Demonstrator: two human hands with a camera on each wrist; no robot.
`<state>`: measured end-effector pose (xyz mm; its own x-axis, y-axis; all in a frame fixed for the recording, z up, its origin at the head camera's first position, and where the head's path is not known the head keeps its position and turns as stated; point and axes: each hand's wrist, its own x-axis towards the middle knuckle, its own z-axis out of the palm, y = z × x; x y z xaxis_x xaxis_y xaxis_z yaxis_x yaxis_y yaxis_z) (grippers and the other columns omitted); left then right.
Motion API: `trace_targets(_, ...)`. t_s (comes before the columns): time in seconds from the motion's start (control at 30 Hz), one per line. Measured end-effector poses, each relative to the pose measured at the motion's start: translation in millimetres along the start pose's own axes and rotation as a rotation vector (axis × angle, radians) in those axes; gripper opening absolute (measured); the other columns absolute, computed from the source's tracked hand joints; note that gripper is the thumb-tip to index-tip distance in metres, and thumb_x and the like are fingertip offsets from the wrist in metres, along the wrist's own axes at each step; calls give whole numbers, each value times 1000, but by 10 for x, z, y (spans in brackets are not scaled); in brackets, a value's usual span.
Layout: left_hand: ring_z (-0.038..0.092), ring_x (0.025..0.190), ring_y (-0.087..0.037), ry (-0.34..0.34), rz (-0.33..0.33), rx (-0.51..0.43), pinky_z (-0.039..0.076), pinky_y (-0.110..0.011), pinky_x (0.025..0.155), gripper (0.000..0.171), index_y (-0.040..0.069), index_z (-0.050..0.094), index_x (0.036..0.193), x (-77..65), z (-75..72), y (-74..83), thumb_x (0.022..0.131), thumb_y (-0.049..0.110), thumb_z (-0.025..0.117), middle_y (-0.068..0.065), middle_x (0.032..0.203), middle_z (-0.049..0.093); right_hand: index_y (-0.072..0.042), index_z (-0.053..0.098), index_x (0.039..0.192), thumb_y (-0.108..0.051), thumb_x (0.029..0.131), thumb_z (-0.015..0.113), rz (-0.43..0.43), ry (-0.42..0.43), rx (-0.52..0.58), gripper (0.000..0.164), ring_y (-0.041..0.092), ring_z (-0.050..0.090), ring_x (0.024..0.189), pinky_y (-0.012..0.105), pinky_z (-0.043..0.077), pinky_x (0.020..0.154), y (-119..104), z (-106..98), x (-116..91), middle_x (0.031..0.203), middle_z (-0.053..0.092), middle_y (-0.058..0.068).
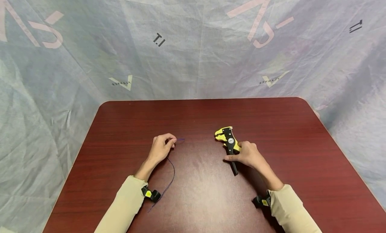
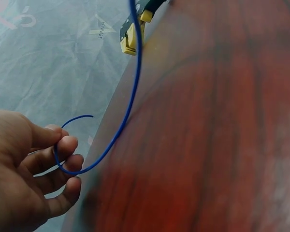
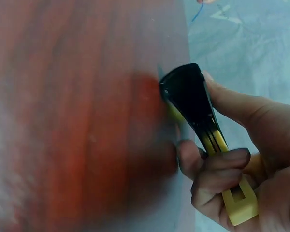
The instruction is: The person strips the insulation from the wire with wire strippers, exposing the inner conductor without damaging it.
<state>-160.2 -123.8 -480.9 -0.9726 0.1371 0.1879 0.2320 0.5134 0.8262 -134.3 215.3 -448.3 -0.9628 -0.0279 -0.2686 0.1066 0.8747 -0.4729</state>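
My left hand (image 1: pixel 159 149) pinches a thin blue wire (image 1: pixel 173 174) between thumb and fingertips. A short end of the wire sticks out to the right of the fingertips; in the left wrist view, the wire (image 2: pixel 134 87) loops behind the fingers and its long part curves up past the camera. To the right, my right hand (image 1: pixel 248 155) grips a yellow and black wire stripper (image 1: pixel 230 140) by its handles, jaws toward the upper left. Seen from the right wrist, the fingers (image 3: pixel 217 179) curl round the yellow handle, with the black handle (image 3: pixel 186 92) beside the thumb.
Both hands are over a dark red wooden table (image 1: pixel 196 115) with rounded far corners. A grey-white printed cloth (image 1: pixel 193 52) hangs behind it and along both sides. Black wrist cameras (image 1: pixel 152 194) sit at the cuffs of the beige sleeves (image 1: pixel 125 204).
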Motion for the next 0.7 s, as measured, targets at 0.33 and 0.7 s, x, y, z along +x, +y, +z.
trace_targets(0.33,63,62,-16,9,12,-19,46,-18,59,12,-1,73,91,14,2,31,95,8,66,-11,69,68,-12,65,70,-42,66,92,-14,-24,121,40,16,44,70,27,36,59,90,-87,29,63,45,-7)
trace_targets(0.7,63,60,-17,24,15,-56,47,-18,56,12,-4,72,91,9,2,74,94,6,65,-14,68,67,-1,69,94,-28,76,87,16,-90,366,38,10,48,58,23,42,51,127,-54,11,69,55,-4)
